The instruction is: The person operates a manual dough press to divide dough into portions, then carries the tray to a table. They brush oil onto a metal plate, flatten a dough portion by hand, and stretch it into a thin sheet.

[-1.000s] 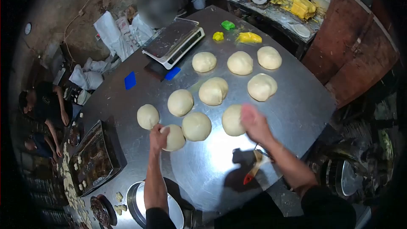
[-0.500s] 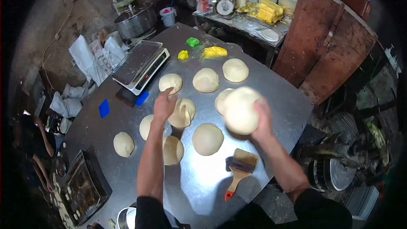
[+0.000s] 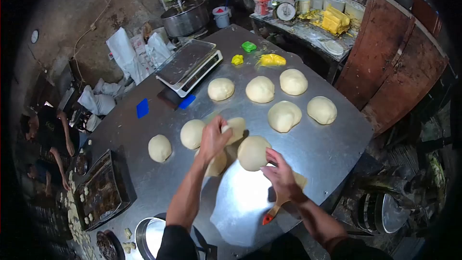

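My left hand (image 3: 215,139) is closed on the edge of a dough ball (image 3: 236,130), which looks stretched and tilted at the fingers. Its underside is hard to make out. My right hand (image 3: 281,175) curves its thumb and fingers round the right side of another pale dough ball (image 3: 252,153), which rests on the metal table (image 3: 240,207). Below my left wrist, a dough ball (image 3: 216,163) is partly covered. A round one (image 3: 192,134) sits just left of that hand. Behind my right hand lies a wide brush (image 3: 273,213), partly hidden, with an orange-tipped handle.
More dough balls (image 3: 260,89) sit toward the back and right. A digital scale (image 3: 190,70), blue scrapers (image 3: 142,108) and yellow lumps (image 3: 272,60) lie farther off. At left are a dark baking tray (image 3: 103,190) and a metal bowl (image 3: 150,236); other people (image 3: 55,130) work beyond.
The dough ball my right hand held up now rests on the table at right, and that hand has moved left to another. My left hand has closed on a dough ball. The view has shifted.
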The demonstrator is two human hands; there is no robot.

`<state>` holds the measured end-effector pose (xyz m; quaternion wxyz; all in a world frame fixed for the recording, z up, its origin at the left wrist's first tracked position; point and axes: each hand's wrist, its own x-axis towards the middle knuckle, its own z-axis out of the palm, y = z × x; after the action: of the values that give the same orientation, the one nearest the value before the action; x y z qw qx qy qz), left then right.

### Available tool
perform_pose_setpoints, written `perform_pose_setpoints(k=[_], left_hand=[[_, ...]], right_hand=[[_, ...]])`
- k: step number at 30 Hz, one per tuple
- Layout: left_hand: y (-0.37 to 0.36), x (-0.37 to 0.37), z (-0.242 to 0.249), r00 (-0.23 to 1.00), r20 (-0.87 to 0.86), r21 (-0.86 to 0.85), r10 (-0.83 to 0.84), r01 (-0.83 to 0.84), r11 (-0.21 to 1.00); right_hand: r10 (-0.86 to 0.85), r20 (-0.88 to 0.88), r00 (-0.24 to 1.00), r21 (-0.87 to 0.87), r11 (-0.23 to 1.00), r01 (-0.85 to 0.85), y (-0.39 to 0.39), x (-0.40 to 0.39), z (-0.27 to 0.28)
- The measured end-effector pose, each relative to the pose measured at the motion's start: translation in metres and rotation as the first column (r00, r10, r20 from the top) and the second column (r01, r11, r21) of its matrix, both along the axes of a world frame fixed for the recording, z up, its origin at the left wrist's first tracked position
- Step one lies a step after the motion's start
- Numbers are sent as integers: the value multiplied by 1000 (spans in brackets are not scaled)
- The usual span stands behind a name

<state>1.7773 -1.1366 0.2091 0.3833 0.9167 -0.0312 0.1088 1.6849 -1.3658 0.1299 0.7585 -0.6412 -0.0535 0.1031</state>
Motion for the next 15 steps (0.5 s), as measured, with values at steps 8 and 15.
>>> perform_pose_setpoints(k=[8, 15], left_hand=[[23, -258, 22, 909, -411, -653, 70, -347, 673], [95, -341, -49, 880, -449, -96, 155, -220, 971]], right_hand=[[208, -172, 963, -172, 956, -238, 65, -81, 24], [493, 307, 814, -952, 170, 256, -29, -158, -17]])
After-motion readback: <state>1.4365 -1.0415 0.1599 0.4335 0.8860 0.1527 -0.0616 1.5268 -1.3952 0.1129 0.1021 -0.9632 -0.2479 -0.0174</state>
